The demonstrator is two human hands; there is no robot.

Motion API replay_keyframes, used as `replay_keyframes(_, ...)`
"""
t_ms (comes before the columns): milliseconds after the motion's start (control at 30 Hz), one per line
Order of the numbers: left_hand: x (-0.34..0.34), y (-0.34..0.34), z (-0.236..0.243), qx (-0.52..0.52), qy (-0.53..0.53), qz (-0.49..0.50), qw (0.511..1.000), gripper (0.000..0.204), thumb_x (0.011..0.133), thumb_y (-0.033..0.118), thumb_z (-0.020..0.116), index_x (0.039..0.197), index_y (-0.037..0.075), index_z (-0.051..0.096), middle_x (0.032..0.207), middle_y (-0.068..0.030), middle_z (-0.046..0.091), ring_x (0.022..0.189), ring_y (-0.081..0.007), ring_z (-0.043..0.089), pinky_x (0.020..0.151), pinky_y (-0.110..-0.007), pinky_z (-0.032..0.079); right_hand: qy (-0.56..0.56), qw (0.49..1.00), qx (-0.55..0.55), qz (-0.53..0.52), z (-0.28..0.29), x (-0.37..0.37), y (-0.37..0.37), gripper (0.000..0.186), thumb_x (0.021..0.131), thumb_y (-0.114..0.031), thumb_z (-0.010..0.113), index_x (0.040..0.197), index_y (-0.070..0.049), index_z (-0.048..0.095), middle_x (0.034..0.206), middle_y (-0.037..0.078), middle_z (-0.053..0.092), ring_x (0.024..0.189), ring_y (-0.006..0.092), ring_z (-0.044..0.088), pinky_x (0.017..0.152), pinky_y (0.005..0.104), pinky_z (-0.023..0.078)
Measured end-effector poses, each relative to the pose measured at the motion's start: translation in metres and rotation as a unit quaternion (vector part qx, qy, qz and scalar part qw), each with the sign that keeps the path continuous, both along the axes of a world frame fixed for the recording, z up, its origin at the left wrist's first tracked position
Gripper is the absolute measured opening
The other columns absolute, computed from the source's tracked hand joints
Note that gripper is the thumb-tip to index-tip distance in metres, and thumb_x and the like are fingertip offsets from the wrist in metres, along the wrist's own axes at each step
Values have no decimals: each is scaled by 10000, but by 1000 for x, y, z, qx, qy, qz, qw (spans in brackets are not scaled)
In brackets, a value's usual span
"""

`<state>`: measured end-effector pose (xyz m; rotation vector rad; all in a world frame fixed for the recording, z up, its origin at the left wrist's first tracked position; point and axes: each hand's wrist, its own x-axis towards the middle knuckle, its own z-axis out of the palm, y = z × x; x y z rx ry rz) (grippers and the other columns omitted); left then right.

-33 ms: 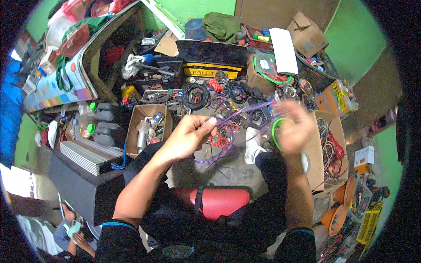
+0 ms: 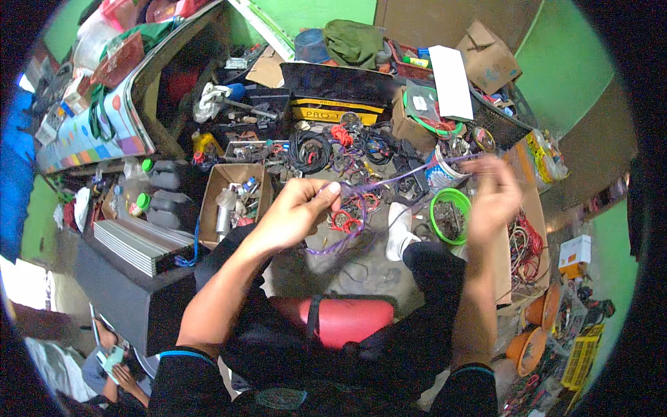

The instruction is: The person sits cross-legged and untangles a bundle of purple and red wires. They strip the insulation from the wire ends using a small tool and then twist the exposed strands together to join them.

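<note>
My left hand [image 2: 299, 212] pinches a thin purple cord [image 2: 410, 173] between thumb and fingers. A loose loop of it hangs below the hand toward the floor. From the left hand a stretch of the cord runs up and to the right, nearly straight, to my right hand [image 2: 495, 198]. The right hand is blurred by motion, but its fingertips appear closed on the cord. Beneath the right hand stands a green-rimmed tub [image 2: 450, 217] of small dark pieces. Red wire [image 2: 344, 221] lies on the floor behind the purple loop.
Tangled cables [image 2: 310, 153] and tools cover the floor ahead. A cardboard box of parts [image 2: 236, 201] stands left, a box of red wires [image 2: 526, 243] right. A black case [image 2: 114, 292] is near left. My legs flank a red cushion [image 2: 347, 322]. A person holds a phone [image 2: 114, 359] lower left.
My right hand has moved to the right, drawing the purple cord out longer and straighter. The green-rimmed tub is now more exposed. My left hand has barely moved.
</note>
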<state>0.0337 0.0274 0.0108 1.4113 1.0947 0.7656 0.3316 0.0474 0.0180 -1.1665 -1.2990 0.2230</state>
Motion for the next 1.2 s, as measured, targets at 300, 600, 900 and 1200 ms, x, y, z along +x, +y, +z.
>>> replay_keyframes(300, 11, -4, -5, -4, -2, -9, 1000, 369, 985, 305, 476, 716, 67, 559, 567, 80, 416, 529, -34, 348, 475, -240, 258, -374, 915, 36, 150, 13, -81, -24, 297, 736, -224, 732, 953, -37, 654, 1046, 138, 608, 1064, 317, 555, 959, 421, 394)
replay_keyframes(600, 4, -1, 7, 6, 28, -6, 1000, 367, 987, 308, 472, 730, 65, 567, 576, 77, 423, 531, -33, 351, 476, -242, 265, -37, 994, 12, -105, 9, 37, 15, 122, 845, -67, 637, 921, 28, 645, 906, 98, 657, 857, 221, 614, 832, 334, 470)
replay_keyframes(900, 10, -3, -6, 37, -23, -6, 999, 333, 984, 275, 478, 759, 54, 585, 537, 77, 397, 474, -28, 330, 422, -231, 239, -369, 909, 7, 194, 0, -89, -22, 226, 741, -226, 710, 909, -82, 664, 1115, 123, 601, 1156, 306, 513, 993, 473, 349)
replay_keyframes(1200, -5, 5, 6, 36, 6, 5, 999, 359, 982, 308, 483, 724, 71, 561, 576, 75, 447, 527, -30, 379, 468, -240, 287, 54, 983, 32, -173, 7, 52, 16, 108, 878, -42, 581, 912, 3, 673, 920, 85, 678, 866, 173, 613, 815, 305, 472)
